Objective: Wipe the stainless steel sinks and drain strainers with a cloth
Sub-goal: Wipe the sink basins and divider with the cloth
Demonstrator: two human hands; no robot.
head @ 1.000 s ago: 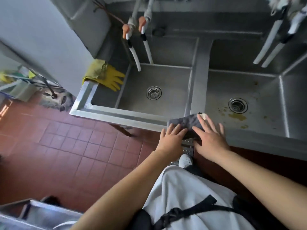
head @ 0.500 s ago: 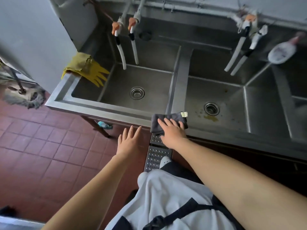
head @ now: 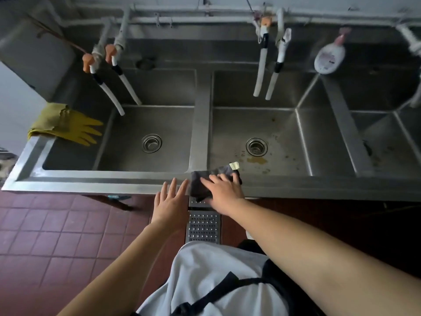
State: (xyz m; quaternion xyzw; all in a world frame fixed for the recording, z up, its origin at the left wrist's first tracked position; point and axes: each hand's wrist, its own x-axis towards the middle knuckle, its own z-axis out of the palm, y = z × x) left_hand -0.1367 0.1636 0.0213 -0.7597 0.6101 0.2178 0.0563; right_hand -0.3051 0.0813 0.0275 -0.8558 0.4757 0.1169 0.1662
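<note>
A dark grey cloth (head: 200, 185) with a pale tag lies on the front rim of the steel sink unit (head: 91, 179), at the divider between two basins. My right hand (head: 224, 192) rests flat on the cloth with straight fingers. My left hand (head: 170, 201) hovers open just left of the cloth, at the rim's edge. The left basin has a round drain strainer (head: 151, 143). The middle basin has its own strainer (head: 256, 147), with yellowish stains around it. A third basin (head: 387, 144) lies at the right.
Yellow rubber gloves (head: 68, 126) drape over the left end of the sink. White hose taps (head: 109, 87) hang over the left basin, and another pair (head: 266, 71) over the middle one. A soap bottle (head: 329, 58) hangs at the back. A perforated floor drain (head: 204, 226) sits below.
My left hand came off the cloth, drew back to the left, then moved up beside the rim. My right hand stays on the cloth. The view shifted right, showing more basins.
</note>
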